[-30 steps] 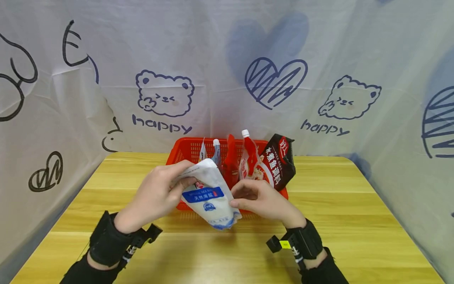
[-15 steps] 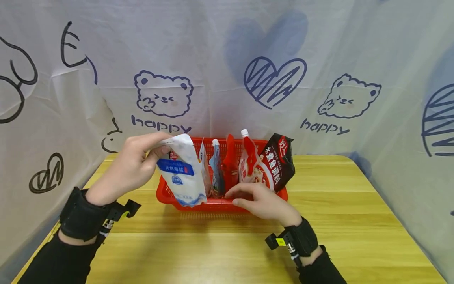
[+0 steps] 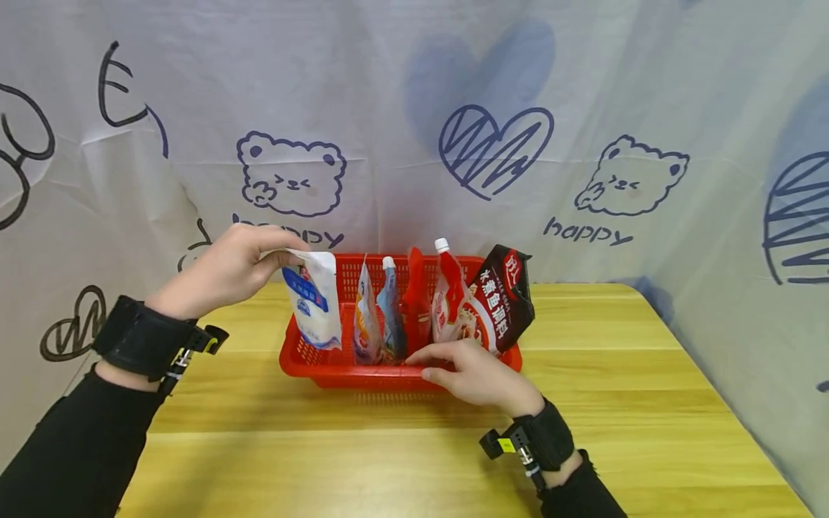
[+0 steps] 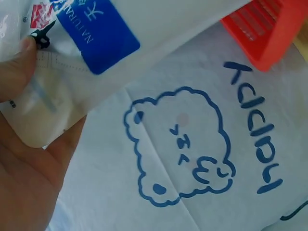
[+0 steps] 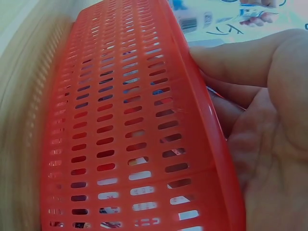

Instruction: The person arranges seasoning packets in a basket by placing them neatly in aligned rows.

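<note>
My left hand [image 3: 229,270] pinches the top corner of a white bag of sea salt [image 3: 322,306] with a blue label. It hangs upright over the left end of a red plastic basket [image 3: 363,373], its lower part inside the rim. In the left wrist view the thumb presses on the salt bag [image 4: 108,38] near its top edge. My right hand [image 3: 476,370] holds the basket's front rim; in the right wrist view the thumb lies on the near side of the rim and the other fingers reach behind it.
Inside the basket stand an orange-and-white packet [image 3: 367,327], a blue pouch [image 3: 391,316] with white cap, a red packet [image 3: 417,302], a white-capped red pouch [image 3: 447,302] and a black seasoning packet [image 3: 508,302] leaning right. The basket rests on a wooden table [image 3: 324,460] before a drawn-on cloth.
My left hand has carried the salt bag leftward from in front of the basket and lowered it into the left end. The right hand let go of the bag and took the front rim.
</note>
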A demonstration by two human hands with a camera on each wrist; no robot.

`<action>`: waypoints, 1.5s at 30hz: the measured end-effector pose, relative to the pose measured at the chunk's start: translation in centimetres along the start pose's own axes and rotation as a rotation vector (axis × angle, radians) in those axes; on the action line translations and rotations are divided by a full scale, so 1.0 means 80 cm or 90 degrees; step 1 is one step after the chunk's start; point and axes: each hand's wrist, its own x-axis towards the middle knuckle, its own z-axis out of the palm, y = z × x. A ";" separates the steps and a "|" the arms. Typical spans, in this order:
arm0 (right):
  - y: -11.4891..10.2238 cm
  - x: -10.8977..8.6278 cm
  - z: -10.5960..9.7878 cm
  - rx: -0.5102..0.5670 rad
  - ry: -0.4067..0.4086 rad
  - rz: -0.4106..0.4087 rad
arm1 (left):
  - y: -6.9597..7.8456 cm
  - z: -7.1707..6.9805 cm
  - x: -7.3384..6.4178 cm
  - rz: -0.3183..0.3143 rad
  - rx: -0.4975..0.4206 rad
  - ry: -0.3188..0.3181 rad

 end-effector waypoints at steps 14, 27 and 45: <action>0.004 -0.001 0.003 0.003 0.003 0.022 | -0.031 0.024 0.027 -0.065 0.037 -0.166; 0.005 0.001 0.003 -0.005 -0.008 0.009 | -0.047 0.064 0.023 -0.021 0.068 -0.202; -0.003 -0.004 -0.003 -0.008 0.015 0.006 | -0.056 0.086 0.002 -0.029 0.118 -0.122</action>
